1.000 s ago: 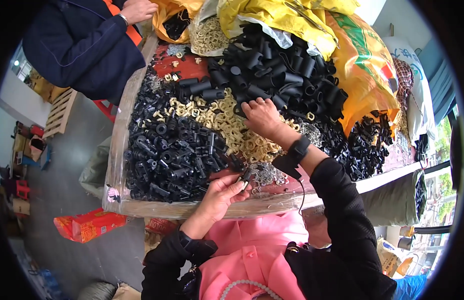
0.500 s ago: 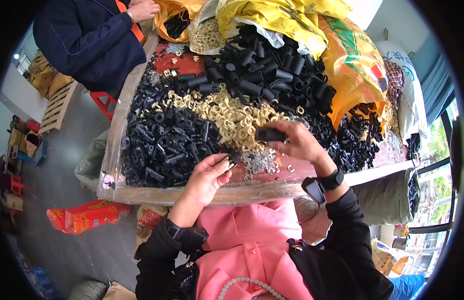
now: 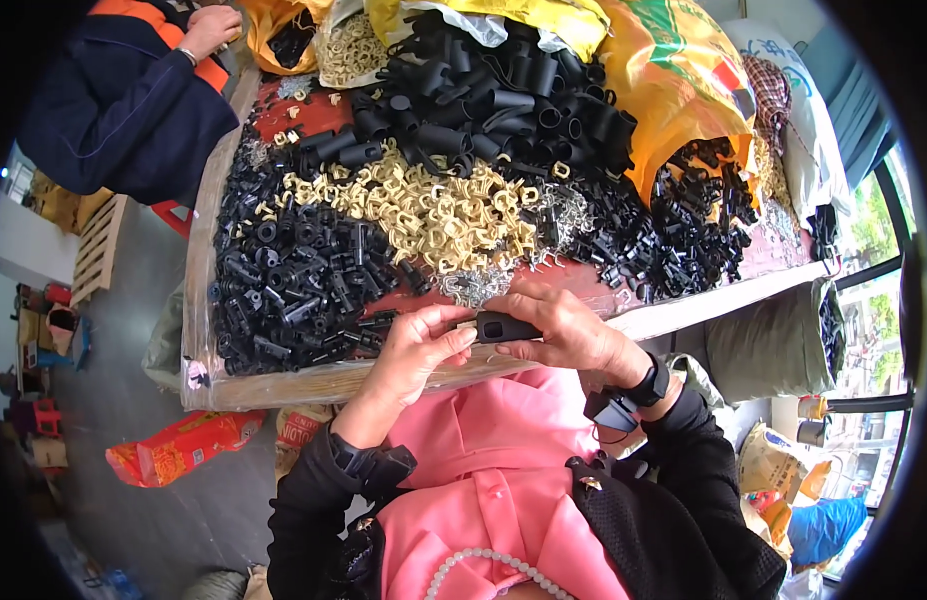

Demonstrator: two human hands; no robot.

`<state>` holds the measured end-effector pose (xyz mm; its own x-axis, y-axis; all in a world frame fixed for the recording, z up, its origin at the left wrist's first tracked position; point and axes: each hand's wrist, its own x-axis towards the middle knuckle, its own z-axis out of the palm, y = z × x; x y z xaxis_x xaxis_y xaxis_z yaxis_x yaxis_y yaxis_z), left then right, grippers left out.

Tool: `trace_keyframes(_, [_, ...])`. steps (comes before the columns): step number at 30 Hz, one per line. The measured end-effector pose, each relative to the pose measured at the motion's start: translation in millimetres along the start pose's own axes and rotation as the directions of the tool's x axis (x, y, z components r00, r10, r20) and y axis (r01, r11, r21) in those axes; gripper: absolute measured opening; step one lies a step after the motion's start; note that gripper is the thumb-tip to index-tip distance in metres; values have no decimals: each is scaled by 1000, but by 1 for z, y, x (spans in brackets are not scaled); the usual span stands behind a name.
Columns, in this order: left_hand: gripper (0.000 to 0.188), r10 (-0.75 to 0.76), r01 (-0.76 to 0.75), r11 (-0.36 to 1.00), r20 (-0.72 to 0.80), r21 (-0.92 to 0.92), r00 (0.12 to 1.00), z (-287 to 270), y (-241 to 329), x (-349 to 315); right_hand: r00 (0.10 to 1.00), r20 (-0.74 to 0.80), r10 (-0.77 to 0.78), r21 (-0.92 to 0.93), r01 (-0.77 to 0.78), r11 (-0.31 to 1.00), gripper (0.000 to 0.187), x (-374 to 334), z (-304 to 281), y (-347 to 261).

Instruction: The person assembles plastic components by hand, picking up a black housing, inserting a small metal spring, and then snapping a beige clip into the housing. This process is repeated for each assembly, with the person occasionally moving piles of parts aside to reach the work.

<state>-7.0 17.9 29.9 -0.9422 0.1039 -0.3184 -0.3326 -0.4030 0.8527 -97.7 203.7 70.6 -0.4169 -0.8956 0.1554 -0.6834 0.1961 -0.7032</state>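
Both hands have drawn back from the heap to the near edge of the wooden tray [image 3: 283,385]. The right hand [image 3: 573,335] pinches a short black plastic tube [image 3: 505,327], its long axis crosswise, and the left hand [image 3: 415,350] fingertips close on its left end.

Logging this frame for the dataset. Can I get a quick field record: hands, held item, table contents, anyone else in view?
left hand: fingertips on black part's end
right hand: grips small black plastic part
table: heaps of black tubes, cream clips, small black fittings
behind: yellow sacks
other person: dark sleeve, upper left
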Motion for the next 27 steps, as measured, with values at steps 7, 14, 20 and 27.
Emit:
trace_keyframes(7, [30, -120, 119, 993, 37, 9, 992, -9, -6, 11, 999, -3, -33, -14, 33, 999, 48, 2, 20, 17])
trace_keyframes(14, [36, -98, 96, 993, 18, 67, 995, -5, -2, 16, 996, -14, 86, 121, -84, 989, 50, 4, 34, 21])
trace_keyframes(20, [42, 50, -46, 988, -22, 148, 998, -4, -7, 6, 990, -23, 141, 147, -136, 980, 59, 1, 34, 17])
trace_keyframes(27, [53, 80, -79, 997, 31, -12, 996, 6, 3, -9, 992, -77, -98, 259, 115, 959, 76, -5, 19, 2])
